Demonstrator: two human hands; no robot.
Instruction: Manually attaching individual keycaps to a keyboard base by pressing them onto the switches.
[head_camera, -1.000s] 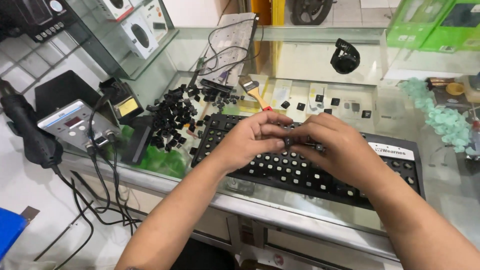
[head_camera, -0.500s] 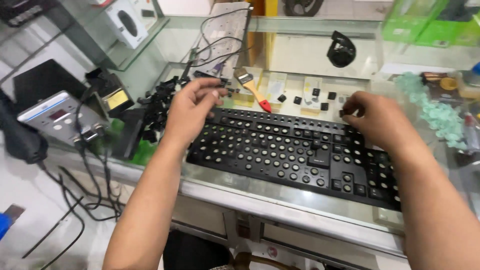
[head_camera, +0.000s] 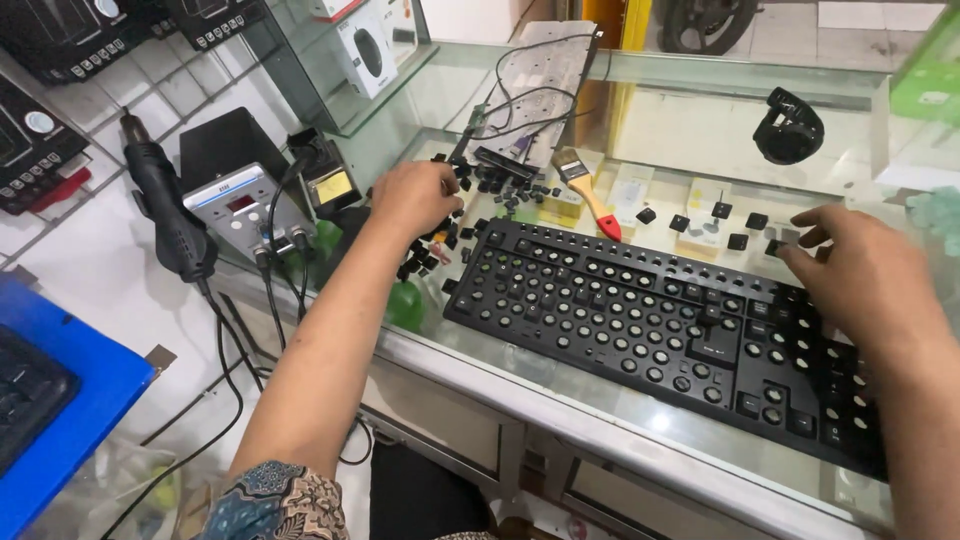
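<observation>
**Two hands at a keyboard with its key caps off**

At the far left of the frame I see a blue box near the bottom corner. Above it, a black hot air tool leans next to a grey box with a small red screen. Black wires hang down from them toward the floor.

A bit right of that, my left hand is in the upper middle of the frame. It rests on a pile of loose black key caps on the glass counter. The fingers curl down into the pile. I cannot tell if they have hold of a cap, because the hand hides the fingertips.

Just right of the pile lies a small brush with a red handle. Behind it, a flat grey sheet with wires leans at the back of the counter.

The black keyboard fills the middle and lower right of the frame. Most of its caps are off, so I see rows of little round spots. Only a few caps sit on its right side.

Above the keyboard, a few more loose caps lie in a row on the glass.

At the right, my right hand rests over the top right corner of the keyboard. Its fingers are bent and a little spread, and the fingertips reach a loose cap there. I cannot tell if it grips anything.
</observation>
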